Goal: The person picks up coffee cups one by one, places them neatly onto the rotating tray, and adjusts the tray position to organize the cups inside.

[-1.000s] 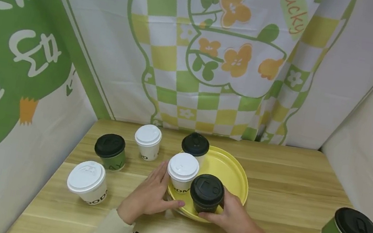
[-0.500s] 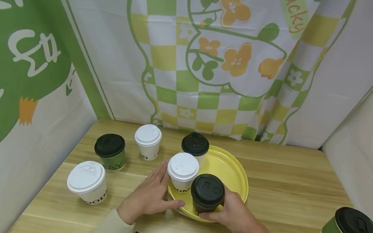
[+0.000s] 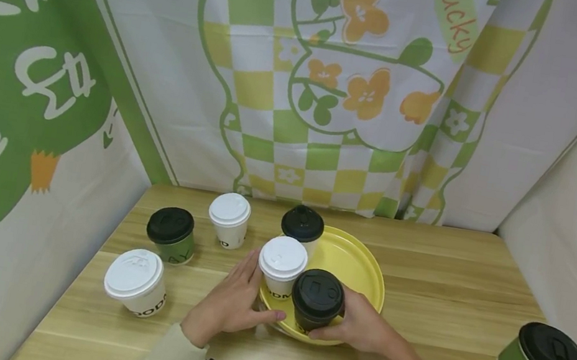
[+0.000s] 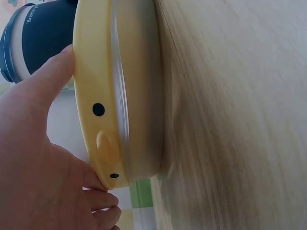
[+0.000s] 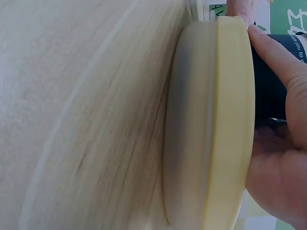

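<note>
A round yellow tray (image 3: 365, 268) stands on the wooden table, and its side bears a beak and dark eyes in the left wrist view. On it are a black-lidded cup (image 3: 303, 223), a white-lidded paper cup (image 3: 284, 261) and a dark coffee cup (image 3: 316, 301) with a black lid. My right hand (image 3: 364, 324) grips the dark cup, thumb in front and fingers partly hidden behind. My left hand (image 3: 230, 297) rests on the tray's left edge, its extended fingers beside the white cup. Its thumb touches the yellow rim (image 4: 93, 86) in the left wrist view.
To the left stand two white cups (image 3: 136, 282) and a green cup (image 3: 172, 234) with a black lid. Another green cup (image 3: 543, 359) is at the far right. A patterned curtain (image 3: 324, 167) hangs behind the table's back edge.
My right hand and the dark cup have shifted slightly left, nearer the white cup on the tray. The left hand and the other cups keep their places.
</note>
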`<state>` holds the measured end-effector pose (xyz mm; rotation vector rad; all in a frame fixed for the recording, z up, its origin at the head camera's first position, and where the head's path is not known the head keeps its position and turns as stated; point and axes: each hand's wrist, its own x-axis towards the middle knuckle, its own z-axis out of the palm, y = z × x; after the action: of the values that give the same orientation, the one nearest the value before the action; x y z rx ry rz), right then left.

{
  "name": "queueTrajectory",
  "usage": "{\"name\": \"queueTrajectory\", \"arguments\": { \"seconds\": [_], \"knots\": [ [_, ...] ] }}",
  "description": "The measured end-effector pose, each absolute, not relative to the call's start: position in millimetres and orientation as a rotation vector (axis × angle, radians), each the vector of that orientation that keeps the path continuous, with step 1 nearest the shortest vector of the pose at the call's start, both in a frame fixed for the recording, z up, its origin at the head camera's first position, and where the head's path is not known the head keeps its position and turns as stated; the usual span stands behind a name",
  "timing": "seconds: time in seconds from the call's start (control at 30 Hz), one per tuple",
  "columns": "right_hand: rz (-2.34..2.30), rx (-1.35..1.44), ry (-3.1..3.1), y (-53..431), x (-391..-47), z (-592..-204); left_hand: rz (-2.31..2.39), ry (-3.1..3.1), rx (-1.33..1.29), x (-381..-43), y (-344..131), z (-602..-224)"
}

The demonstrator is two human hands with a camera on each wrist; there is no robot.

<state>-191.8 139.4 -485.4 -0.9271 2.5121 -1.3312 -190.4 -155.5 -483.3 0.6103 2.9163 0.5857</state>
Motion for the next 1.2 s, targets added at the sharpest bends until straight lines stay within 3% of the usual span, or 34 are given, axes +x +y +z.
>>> {"name": "queueTrajectory", "arguments": {
  "seconds": [0.33, 1.2],
  "knots": [
    [-1.337, -0.839, 2.497, 151, -181, -478, 0.621, 2.920, 0.660, -192, -156, -484],
    [-1.241, -0.271, 2.796, 267, -107, -454, 0.491, 2.965, 0.685, -201, -183, -482]
  ]
}}
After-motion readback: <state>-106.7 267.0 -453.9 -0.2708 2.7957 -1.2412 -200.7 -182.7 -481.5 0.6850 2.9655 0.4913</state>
